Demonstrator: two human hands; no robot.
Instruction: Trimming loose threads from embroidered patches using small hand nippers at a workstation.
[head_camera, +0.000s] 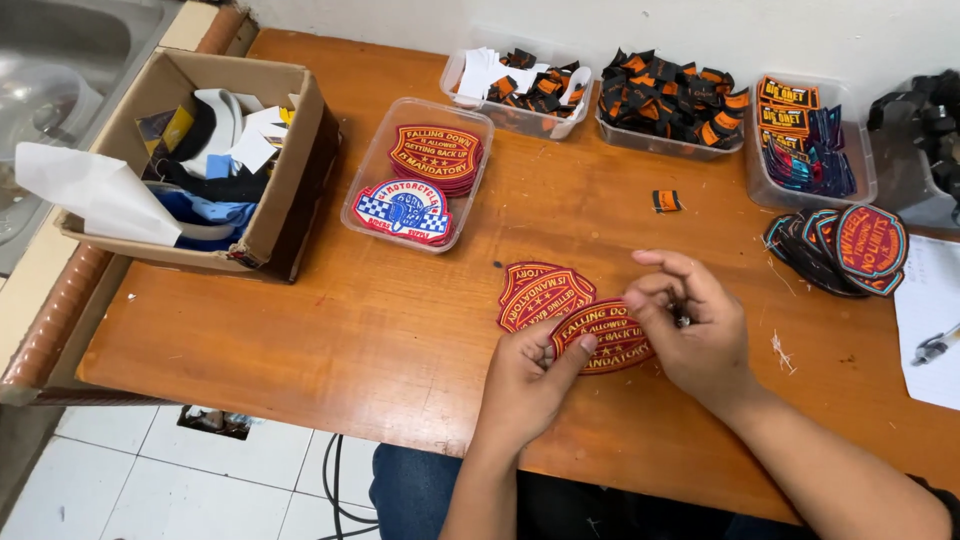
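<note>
My left hand (525, 375) and right hand (695, 335) meet over the near middle of the wooden surface (330, 330), both closed on one embroidered patch (608, 338), a dark red shield shape with orange lettering and border. The left grip pinches its left edge, thumb on top. The right grip pinches its right edge, thumb and forefinger closed and the remaining fingers spread loosely above. The patch lies nearly flat, at or barely above the surface; I cannot tell whether it touches the wood.

Just beyond my left grip, partly tucked under the held patch, lie two more patches of the same kind (540, 293). Farther out from the grip, a clear tray (372, 170) holds a stack of red patches and a blue-and-white chequered one. Past it stand two clear tubs of folded black-and-orange labels (668, 100), and one such label (666, 200) lies alone between them and my hands. To the right of my right grip a fan of round dark patches (850, 250) rests on the surface. Far to the left sits an open cardboard box (290, 190).

Judged from its look, the patch is light, thin and semi-stiff: densely stitched, flexible but holding its shape, with a textured face that should not slip. The stitched border is the natural place to hold it, at opposite edges, as here.
</note>
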